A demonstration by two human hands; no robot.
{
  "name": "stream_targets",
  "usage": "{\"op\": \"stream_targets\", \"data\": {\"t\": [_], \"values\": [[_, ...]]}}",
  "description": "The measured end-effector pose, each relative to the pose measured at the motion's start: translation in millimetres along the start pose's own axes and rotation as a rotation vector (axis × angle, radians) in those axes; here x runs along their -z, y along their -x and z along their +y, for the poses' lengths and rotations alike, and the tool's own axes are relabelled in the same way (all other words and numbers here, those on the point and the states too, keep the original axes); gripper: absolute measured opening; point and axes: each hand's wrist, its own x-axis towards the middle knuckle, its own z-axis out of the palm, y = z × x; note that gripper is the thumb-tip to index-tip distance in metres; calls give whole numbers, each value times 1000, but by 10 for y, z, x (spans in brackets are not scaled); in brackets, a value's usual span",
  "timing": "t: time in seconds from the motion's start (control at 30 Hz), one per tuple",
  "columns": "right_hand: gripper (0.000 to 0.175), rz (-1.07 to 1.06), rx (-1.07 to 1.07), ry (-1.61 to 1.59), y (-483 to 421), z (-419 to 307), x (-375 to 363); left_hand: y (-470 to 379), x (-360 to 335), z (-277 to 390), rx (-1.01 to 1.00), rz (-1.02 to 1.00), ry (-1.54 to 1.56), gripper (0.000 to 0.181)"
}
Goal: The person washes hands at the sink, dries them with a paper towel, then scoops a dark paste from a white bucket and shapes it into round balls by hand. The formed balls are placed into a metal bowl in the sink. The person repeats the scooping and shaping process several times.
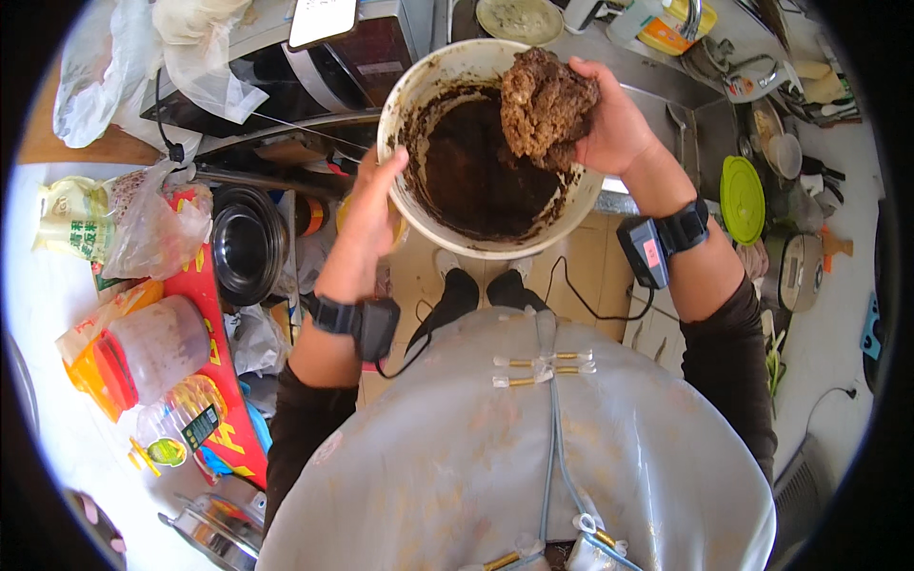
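Note:
My left hand (371, 200) grips the left side of a cream-coloured bucket (404, 201), thumb over the rim. The bucket is tilted so that I look down into it. Thick dark brown residue (485, 171) coats its bottom and is smeared up the inner wall. In my right hand (620, 127) is a rough, wet-looking brown lump (546, 107), lighter and fibrous on one side. The lump is held over the right part of the bucket's mouth and covers part of the far rim. What it is made of I cannot tell.
A metal sink (714, 135) lies beyond my right hand, with a green lid (742, 200) at its right. Stacked dark bowls (246, 243) and a red-lidded plastic jar (161, 350) stand at left. A black cable (582, 303) hangs from my right wrist device.

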Motion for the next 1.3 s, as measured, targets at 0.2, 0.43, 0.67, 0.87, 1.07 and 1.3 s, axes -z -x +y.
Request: {"op": "stream_targets", "data": {"t": [0.2, 0.43, 0.67, 0.87, 1.07, 1.3], "values": [[47, 157, 58, 88, -33, 108, 48, -391, -95, 255, -92, -138, -21, 57], [47, 276, 121, -74, 223, 411, 86, -310, -151, 162, -87, -239, 24, 68], [49, 363, 230, -157, 524, 353, 286, -973, -809, 295, -68, -424, -232, 52], [47, 220, 322, -274, 379, 119, 294, -1423, -977, 591, -56, -518, -364, 45], [52, 135, 292, -285, 288, 30, 321, -1416, -1026, 976, -335, -396, -989, 50], [54, -146, 387, -476, 244, -7, 238, -697, -1271, 775, -260, -354, -340, 54]]}}
